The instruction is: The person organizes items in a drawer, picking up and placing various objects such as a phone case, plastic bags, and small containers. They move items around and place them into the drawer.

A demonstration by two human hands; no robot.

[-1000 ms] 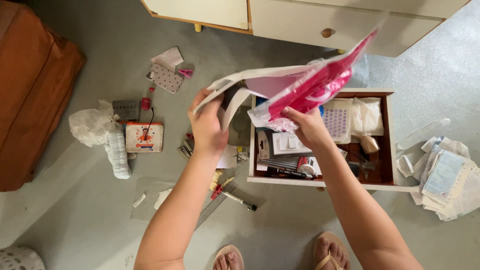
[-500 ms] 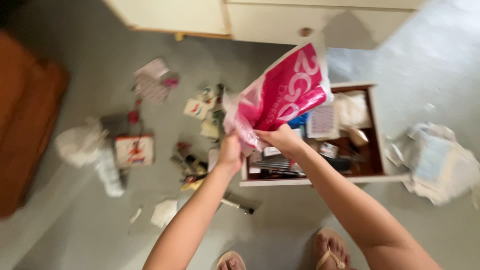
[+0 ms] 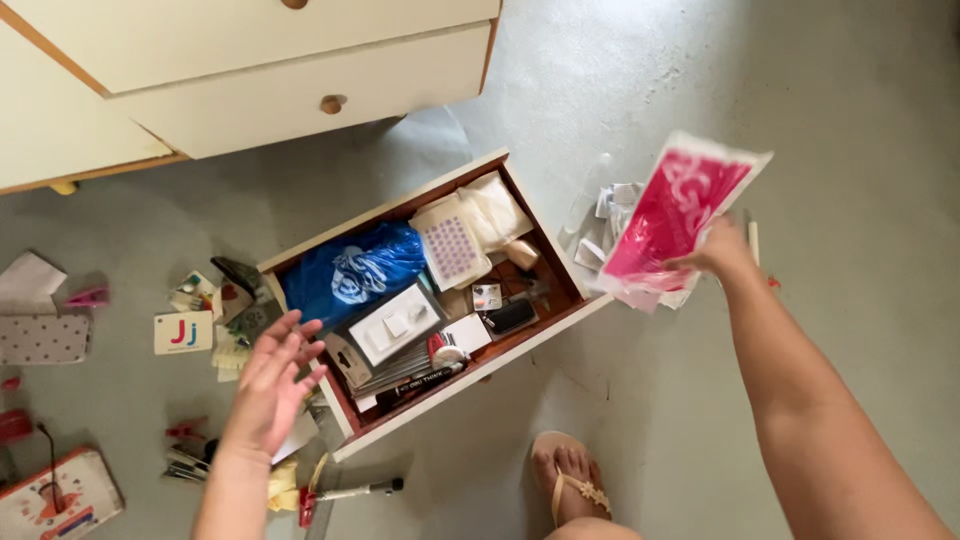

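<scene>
Head view: pink-and-white plastic bag (image 3: 675, 215) held up at right, above a pile of white papers (image 3: 612, 215) on the grey floor (image 3: 800, 120). Blue bag (image 3: 350, 272) at the back left of the wooden drawer (image 3: 470, 375), beside a white dotted card (image 3: 452, 250) and a white flat box (image 3: 395, 325). Lettered white card (image 3: 183, 332) on the floor at left. Right hand (image 3: 722, 255) outstretched, pinching the pink bag's lower edge. Left hand (image 3: 272, 380) open, fingers spread, palm up, empty, just beside the drawer's left corner.

A flat pink-and-white plastic bag (image 3: 675, 215), crinkled and tilted with its open white edge uppermost, is pinched at its lower side, held above a heap of papers on the floor.
</scene>
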